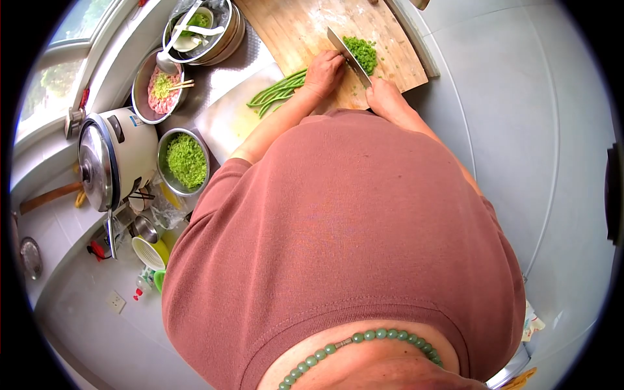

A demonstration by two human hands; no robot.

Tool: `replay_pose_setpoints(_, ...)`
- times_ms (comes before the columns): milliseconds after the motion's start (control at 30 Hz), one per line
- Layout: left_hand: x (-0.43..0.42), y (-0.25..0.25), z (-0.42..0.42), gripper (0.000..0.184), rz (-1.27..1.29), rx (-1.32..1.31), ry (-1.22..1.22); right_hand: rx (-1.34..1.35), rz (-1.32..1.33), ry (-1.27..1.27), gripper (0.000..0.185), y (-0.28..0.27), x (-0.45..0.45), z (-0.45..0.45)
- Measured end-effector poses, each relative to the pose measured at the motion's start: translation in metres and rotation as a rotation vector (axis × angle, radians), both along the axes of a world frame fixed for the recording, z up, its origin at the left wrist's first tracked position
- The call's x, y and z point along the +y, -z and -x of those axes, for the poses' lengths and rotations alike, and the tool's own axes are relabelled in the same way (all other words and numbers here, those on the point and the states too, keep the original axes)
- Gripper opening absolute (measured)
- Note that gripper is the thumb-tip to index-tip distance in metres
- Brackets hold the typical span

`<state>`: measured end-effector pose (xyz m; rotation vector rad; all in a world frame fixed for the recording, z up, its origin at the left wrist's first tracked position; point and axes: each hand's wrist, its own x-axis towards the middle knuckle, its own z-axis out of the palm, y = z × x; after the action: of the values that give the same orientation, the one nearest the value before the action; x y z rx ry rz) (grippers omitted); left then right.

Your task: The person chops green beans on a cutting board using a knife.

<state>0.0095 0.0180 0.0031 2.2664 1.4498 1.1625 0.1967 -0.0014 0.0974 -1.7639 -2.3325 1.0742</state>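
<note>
My right hand [385, 95] is closed round the handle of a kitchen cleaver [351, 60], whose blade stands on edge on the wooden cutting board [286, 23]. Just left of the blade, my left hand [324, 73] presses down a bundle of long green beans [276, 93]. The beans trail leftward from under my fingers over a white cutting board [224, 120]. Beyond the blade, on its right side, lies a small pile of chopped green beans [361, 54]. The bean ends at the blade are partly hidden by my fingers.
Left of the boards stand a bowl of chopped greens [186, 160], a metal bowl [140, 107] with pink minced meat, a ladle and chopsticks, and stacked bowls [229, 39] with spoons. A white rice cooker [133, 146] with a metal lid is by the window.
</note>
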Motion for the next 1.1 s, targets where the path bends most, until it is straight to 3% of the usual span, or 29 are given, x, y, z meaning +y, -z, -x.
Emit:
replay_pose_setpoints(333,-0.001,0.003,0.003,0.02,0.14,0.034,0.01,-0.055,-0.011,0.029,0.025,0.029,0.018,0.015)
replay_pose_setpoints(433,-0.002,-0.005,0.011,0.019,0.188,-0.057,0.04,-0.049,0.006,0.034,0.025,0.03,0.02,0.015)
replay_pose_setpoints(567,-0.007,-0.03,0.027,0.015,0.292,-0.32,-0.109,-0.045,0.007,0.032,0.025,0.026,0.021,0.013)
replay_pose_setpoints(700,-0.014,-0.027,0.051,0.013,0.37,-0.352,-0.236,-0.082,0.0,0.021,0.025,0.021,0.021,0.015)
replay_pose_setpoints(800,-0.026,-0.03,0.051,0.016,0.244,-0.023,-0.152,-0.094,-0.006,0.001,0.028,0.026,0.022,0.014)
replay_pose_setpoints(867,-0.032,-0.027,0.041,0.031,0.147,0.079,-0.106,-0.086,-0.006,0.014,0.028,0.027,0.022,0.014)
replay_pose_setpoints(1100,-0.038,-0.016,0.031,0.034,0.247,0.131,-0.093,-0.079,-0.016,-0.011,0.026,0.025,0.018,0.017)
